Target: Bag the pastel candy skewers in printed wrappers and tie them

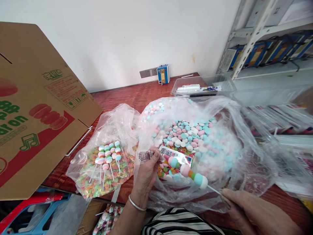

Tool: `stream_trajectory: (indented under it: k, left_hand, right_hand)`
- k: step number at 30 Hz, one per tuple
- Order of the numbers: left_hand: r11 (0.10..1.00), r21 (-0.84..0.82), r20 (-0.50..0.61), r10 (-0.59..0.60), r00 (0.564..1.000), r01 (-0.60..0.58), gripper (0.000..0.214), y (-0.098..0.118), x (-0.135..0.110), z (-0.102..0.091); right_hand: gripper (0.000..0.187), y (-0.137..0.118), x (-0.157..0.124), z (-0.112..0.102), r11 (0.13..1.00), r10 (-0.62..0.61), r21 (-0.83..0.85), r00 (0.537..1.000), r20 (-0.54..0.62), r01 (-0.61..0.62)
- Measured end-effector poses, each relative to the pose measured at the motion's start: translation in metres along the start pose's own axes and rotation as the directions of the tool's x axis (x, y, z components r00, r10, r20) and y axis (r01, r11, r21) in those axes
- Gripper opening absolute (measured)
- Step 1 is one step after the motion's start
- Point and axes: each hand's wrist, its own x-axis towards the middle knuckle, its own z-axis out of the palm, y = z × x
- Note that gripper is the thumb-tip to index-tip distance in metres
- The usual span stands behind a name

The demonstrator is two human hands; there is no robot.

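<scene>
My left hand (146, 174) is closed on a small printed clear packet (171, 155) held over a large plastic bag (220, 156) full of pastel pink, blue and white candy discs. My right hand (246, 210) pinches the white stick of a candy skewer (189, 173) whose pink, green and blue pieces reach into the packet. To the left a smaller bag (107, 163) holds colourful ring candies, and several finished skewers (109, 155) lie on top of it.
A big cardboard box flap (36, 107) leans at the left. A clear plastic tray (202, 85) stands at the back of the red-brown table (127, 94), with a small blue device (163, 74) by the wall. Metal shelving (259, 36) is at the right. Blue and red crates (29, 212) lie below left.
</scene>
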Motion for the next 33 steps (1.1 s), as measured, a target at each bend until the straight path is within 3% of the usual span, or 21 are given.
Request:
stream_trajectory:
  k: [2, 6, 10, 13, 19, 23, 26, 28, 30, 33]
  left_hand:
    - [1.000, 0.023, 0.044, 0.008, 0.999, -0.009, 0.018, 0.002, 0.000, 0.001]
    - [0.998, 0.058, 0.163, 0.029, 0.986, -0.038, 0.018, 0.006, 0.000, 0.003]
    - [0.996, 0.093, 0.180, -0.019, 0.983, 0.002, 0.019, 0.006, 0.001, 0.004]
    - [0.986, 0.166, 0.111, -0.052, 0.992, 0.033, 0.019, 0.002, 0.001, 0.009]
    - [0.973, 0.183, -0.160, -0.112, 0.981, 0.141, 0.033, -0.005, -0.003, 0.024]
    - [0.972, 0.177, -0.192, -0.120, 0.974, 0.155, 0.035, -0.008, -0.006, 0.029]
    - [0.969, 0.211, -0.178, -0.091, 0.980, 0.128, 0.031, -0.009, -0.007, 0.030]
    - [0.967, 0.231, -0.158, -0.072, 0.985, 0.108, 0.028, -0.009, -0.007, 0.031]
    - [0.969, 0.228, -0.135, -0.067, 0.989, 0.097, 0.026, -0.008, -0.007, 0.032]
    - [0.974, 0.211, -0.075, -0.062, 0.995, 0.077, 0.025, -0.006, -0.007, 0.032]
  right_hand:
    - [0.020, -0.003, 0.004, -0.002, 0.999, 0.042, 0.016, 0.999, -0.007, -0.042]
    - [0.012, -0.010, 0.011, -0.005, 0.950, 0.246, 0.183, 0.967, 0.066, -0.254]
    - [0.008, -0.012, 0.012, -0.004, 0.882, 0.339, 0.309, 0.935, 0.109, -0.355]
    - [0.009, -0.012, 0.009, 0.001, 0.895, 0.321, 0.286, 0.940, 0.118, -0.341]
    - [0.016, -0.006, -0.005, 0.013, 0.973, 0.212, 0.072, 0.971, 0.110, -0.220]
    - [0.014, -0.004, -0.006, 0.017, 0.995, 0.085, -0.053, 0.996, 0.002, -0.084]
    - [0.014, -0.005, -0.002, 0.018, 0.996, 0.076, -0.045, 0.996, -0.045, -0.078]
    - [0.013, -0.007, -0.001, 0.017, 0.990, 0.139, 0.023, 0.990, -0.030, -0.138]
    - [0.010, -0.010, -0.001, 0.015, 0.948, 0.270, 0.157, 0.961, 0.065, -0.277]
    - [0.014, -0.014, -0.004, 0.015, 0.734, 0.469, 0.400, 0.836, 0.286, -0.549]
